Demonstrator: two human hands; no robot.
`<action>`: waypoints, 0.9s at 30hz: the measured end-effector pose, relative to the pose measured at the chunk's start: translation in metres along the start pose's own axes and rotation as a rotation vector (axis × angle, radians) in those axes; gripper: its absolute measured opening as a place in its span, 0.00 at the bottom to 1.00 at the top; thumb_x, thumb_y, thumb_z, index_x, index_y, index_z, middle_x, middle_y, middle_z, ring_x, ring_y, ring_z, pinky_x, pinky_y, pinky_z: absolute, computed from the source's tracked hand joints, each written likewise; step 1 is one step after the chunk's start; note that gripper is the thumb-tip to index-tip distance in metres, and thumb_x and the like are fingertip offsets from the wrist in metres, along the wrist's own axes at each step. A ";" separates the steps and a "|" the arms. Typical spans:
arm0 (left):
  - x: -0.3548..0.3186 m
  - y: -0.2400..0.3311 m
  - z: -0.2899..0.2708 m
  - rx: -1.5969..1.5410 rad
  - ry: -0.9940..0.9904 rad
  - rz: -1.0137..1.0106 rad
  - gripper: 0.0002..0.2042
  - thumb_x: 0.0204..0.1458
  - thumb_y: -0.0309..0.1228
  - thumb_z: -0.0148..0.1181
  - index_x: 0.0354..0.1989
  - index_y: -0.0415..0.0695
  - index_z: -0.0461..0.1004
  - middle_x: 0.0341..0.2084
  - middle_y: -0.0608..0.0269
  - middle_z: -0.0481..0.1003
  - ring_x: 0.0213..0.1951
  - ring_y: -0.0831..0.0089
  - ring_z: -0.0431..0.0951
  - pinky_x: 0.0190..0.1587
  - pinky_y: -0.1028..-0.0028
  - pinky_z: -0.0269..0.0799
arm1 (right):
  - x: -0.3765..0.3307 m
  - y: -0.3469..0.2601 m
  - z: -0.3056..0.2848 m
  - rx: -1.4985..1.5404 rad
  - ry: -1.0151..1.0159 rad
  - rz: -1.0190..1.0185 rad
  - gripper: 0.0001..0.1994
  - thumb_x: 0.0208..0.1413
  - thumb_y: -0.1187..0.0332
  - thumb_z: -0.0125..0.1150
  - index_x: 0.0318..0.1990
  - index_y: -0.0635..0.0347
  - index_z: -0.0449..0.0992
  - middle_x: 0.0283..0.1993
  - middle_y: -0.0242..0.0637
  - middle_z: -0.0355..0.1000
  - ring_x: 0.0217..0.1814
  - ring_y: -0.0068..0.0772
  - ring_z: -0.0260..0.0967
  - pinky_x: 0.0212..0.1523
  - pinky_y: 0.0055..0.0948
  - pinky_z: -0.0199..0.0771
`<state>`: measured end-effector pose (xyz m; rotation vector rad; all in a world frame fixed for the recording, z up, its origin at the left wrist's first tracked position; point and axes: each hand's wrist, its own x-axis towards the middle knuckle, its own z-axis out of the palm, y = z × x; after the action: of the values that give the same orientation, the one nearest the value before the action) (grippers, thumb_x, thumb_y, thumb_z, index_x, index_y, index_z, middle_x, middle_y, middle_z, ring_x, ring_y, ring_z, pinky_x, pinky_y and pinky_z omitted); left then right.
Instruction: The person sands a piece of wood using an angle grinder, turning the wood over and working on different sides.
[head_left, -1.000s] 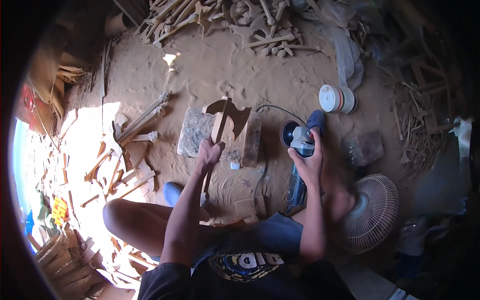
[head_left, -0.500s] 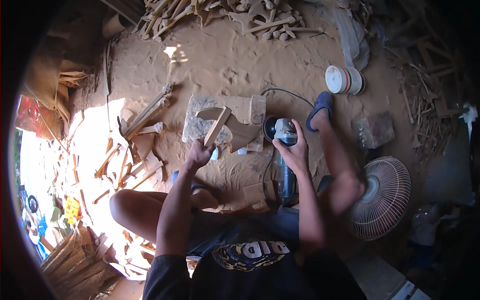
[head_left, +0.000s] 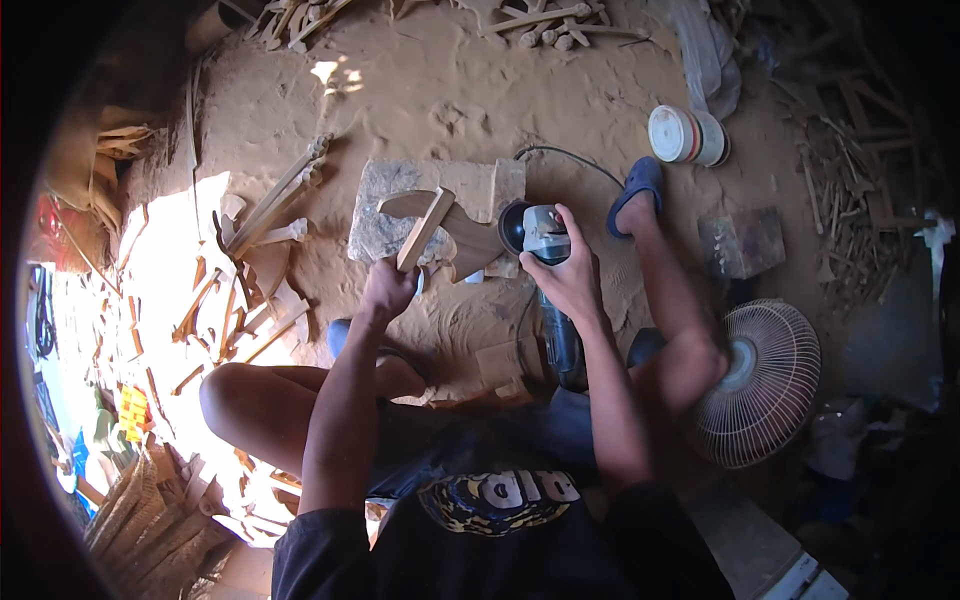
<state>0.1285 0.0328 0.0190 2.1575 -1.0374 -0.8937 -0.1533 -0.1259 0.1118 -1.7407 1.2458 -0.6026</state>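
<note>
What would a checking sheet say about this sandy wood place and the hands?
Surface: sawdust-covered ground, stone slab on it.
Job's things: wooden piece over the slab; angle grinder, disc against the wood.
Clutter: wood offcuts at left, stacked round tubs, small block.
Grippers: left hand grips the wooden piece; right hand grips the grinder.
Cables: black cord curving behind the grinder.
Surroundings: fan at right, baskets lower left.
</note>
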 end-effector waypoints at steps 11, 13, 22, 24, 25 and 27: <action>0.001 0.001 0.000 -0.019 -0.025 -0.066 0.15 0.61 0.36 0.64 0.42 0.33 0.82 0.29 0.34 0.82 0.36 0.40 0.87 0.41 0.53 0.80 | 0.006 0.005 -0.003 -0.147 0.038 0.035 0.46 0.47 0.66 0.80 0.77 0.59 0.66 0.67 0.55 0.77 0.67 0.50 0.78 0.67 0.42 0.76; 0.000 -0.002 0.002 0.024 -0.010 -0.016 0.15 0.62 0.35 0.64 0.44 0.33 0.83 0.30 0.34 0.82 0.38 0.40 0.87 0.41 0.53 0.80 | 0.005 0.005 -0.003 -0.009 0.012 0.005 0.46 0.48 0.66 0.79 0.77 0.59 0.65 0.67 0.55 0.77 0.67 0.50 0.79 0.67 0.42 0.76; 0.004 -0.008 0.008 0.020 0.021 -0.052 0.15 0.61 0.34 0.64 0.44 0.32 0.83 0.28 0.35 0.82 0.37 0.45 0.89 0.39 0.54 0.80 | 0.015 0.020 -0.006 -0.015 0.060 0.038 0.46 0.47 0.66 0.80 0.76 0.60 0.66 0.67 0.54 0.76 0.68 0.49 0.76 0.69 0.39 0.74; 0.003 -0.007 0.006 0.023 0.017 -0.070 0.15 0.61 0.34 0.64 0.43 0.31 0.83 0.27 0.36 0.82 0.35 0.48 0.89 0.38 0.54 0.79 | 0.008 0.014 -0.008 -0.023 0.062 0.040 0.46 0.48 0.67 0.80 0.77 0.60 0.66 0.67 0.53 0.76 0.68 0.48 0.76 0.68 0.39 0.74; 0.003 -0.007 0.006 0.020 0.014 -0.060 0.14 0.61 0.34 0.65 0.43 0.31 0.83 0.26 0.37 0.82 0.34 0.52 0.89 0.37 0.55 0.79 | 0.005 0.012 -0.009 -0.036 0.057 0.041 0.46 0.48 0.68 0.80 0.77 0.60 0.66 0.67 0.53 0.76 0.68 0.47 0.76 0.68 0.39 0.75; 0.002 -0.008 0.004 0.024 0.010 -0.046 0.14 0.61 0.34 0.65 0.43 0.31 0.83 0.25 0.38 0.82 0.32 0.56 0.89 0.36 0.56 0.79 | 0.000 0.004 0.001 0.022 0.073 -0.029 0.45 0.49 0.69 0.80 0.77 0.61 0.65 0.67 0.53 0.76 0.68 0.47 0.76 0.68 0.39 0.75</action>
<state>0.1299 0.0344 0.0104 2.2117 -1.0021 -0.8947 -0.1541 -0.1262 0.1076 -1.7346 1.2621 -0.6998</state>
